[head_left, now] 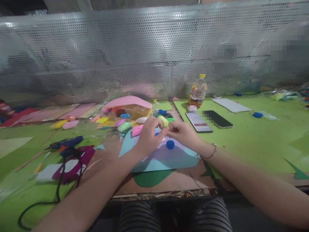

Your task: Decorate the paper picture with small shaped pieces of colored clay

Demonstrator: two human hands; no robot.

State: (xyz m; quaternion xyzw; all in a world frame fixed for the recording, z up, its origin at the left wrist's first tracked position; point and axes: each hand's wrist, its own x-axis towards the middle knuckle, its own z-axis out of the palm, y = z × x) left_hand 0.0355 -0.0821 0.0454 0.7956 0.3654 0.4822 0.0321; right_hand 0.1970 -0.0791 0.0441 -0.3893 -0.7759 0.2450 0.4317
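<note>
My left hand [150, 132] is closed around a small pale yellow lump [163, 121] that looks like soft modelling clay. Close beside it, my right hand [180, 132] has its fingers pinched together; whatever lies between them is too small to make out. Below both hands lies a light blue paper sheet [142, 167] with a lilac piece [156, 153] on it. A blue bottle cap [170, 144] rests on the lilac area, and a pink packet [137, 130] lies left of my left hand.
Several coloured clay packets, such as a light green one [124, 126], lie behind my left hand. At left are a magenta glue gun-like device [79, 162] and a black cable [58, 190]. At right stand a bottle [198, 93] and two phones [199, 122]. A perforated metal screen [154, 48] closes the back.
</note>
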